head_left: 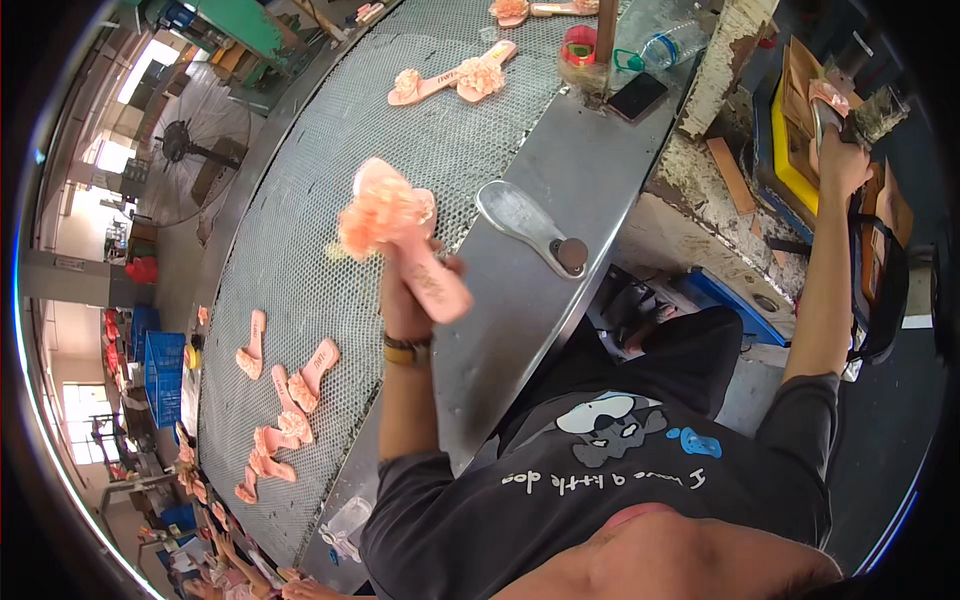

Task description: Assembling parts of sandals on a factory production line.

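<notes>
My left hand (405, 305), at the middle over the edge of the mesh belt, is wrapped round pink slide sandals (432, 275). Large ruffled flowers (385, 215) cover their straps, and the overlap looks like a pair. At the far right my right hand (845, 168) closes on another slide sandal (829, 98), pink at the strap with a greyish sole. It is held beside brown cardboard and a yellow-edged bin. Between my hands, a silvery sole-shaped plate (515, 212) with a round brown knob (571, 252) lies on the metal ledge (480, 370).
Several pink flower sandals (290, 400) lie on the mesh belt (330, 310) at lower left, and a pair (455, 80) lies farther up. A phone (637, 97), a plastic bottle (672, 45) and a post stand near the ledge's far end. A large fan (180, 142) is beyond the belt.
</notes>
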The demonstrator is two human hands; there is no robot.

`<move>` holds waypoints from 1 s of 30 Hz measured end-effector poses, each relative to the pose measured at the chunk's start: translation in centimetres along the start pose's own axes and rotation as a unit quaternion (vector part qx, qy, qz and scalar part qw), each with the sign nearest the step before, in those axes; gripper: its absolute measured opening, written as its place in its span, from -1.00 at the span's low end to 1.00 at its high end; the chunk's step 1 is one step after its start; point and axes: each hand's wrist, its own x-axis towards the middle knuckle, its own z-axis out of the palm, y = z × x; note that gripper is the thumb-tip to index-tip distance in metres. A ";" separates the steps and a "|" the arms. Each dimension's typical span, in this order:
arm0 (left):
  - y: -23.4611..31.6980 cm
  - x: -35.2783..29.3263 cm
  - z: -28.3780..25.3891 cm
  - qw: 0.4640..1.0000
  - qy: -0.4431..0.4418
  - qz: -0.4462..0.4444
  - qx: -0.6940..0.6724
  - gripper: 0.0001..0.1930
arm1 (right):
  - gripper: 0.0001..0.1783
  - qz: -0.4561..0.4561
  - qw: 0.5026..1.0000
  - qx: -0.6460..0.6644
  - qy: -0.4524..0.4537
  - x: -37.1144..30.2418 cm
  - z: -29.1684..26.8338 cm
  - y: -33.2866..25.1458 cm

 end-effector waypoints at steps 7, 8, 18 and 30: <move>-10.5 -8.6 0.9 0.996 -0.043 -0.081 0.013 -0.37 | -0.68 0.089 0.741 0.666 -0.011 -15.6 -6.9 -7.2; -10.7 -8.6 2.3 0.996 -0.040 -0.076 0.014 -0.37 | -0.71 0.107 0.700 0.705 -0.037 -20.5 -8.8 -9.3; -5.3 -8.2 -7.4 0.987 0.100 0.120 -0.048 -0.49 | -0.65 -0.267 0.395 0.614 -0.629 -45.4 -18.7 -15.4; -12.3 -4.7 6.6 0.990 0.055 0.074 0.110 -0.59 | -0.45 -0.193 0.612 0.667 -0.380 -46.6 -15.6 -13.0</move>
